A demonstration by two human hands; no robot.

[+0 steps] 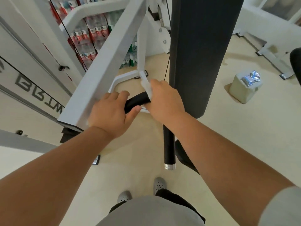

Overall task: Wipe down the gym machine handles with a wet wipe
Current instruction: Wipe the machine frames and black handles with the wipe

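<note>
We see the fingers (119, 95) of the left hand (110, 111) curled over the top of the black handle (136, 101), with the thumb tucked under it, so this hand holds the handle tight. The right hand (164, 98) is just beside it, at the other end of the same handle. Its fingers are hidden behind the back of the hand, but they seem to be wrapped round the white wet wipe (146, 87). The wipe is pressed on the handle and sticks up above the hand. Only a short bit of the handle shows between the two hands.

The handle hangs from a thin white bar (141, 46) and sits beside a big slanted white beam (104, 66) of the gym machine. A tall black pad (202, 46) stands right behind the right hand. Under the right arm a second black handle (169, 149) with a silver tip points down.

Further off, packs of water bottles (94, 31) are stacked behind the machine. On the pale floor (228, 136) to the right sits a pale box (242, 92) with a shiny packet (250, 77) on top. At the bottom we see two grey shoes (160, 185)
</note>
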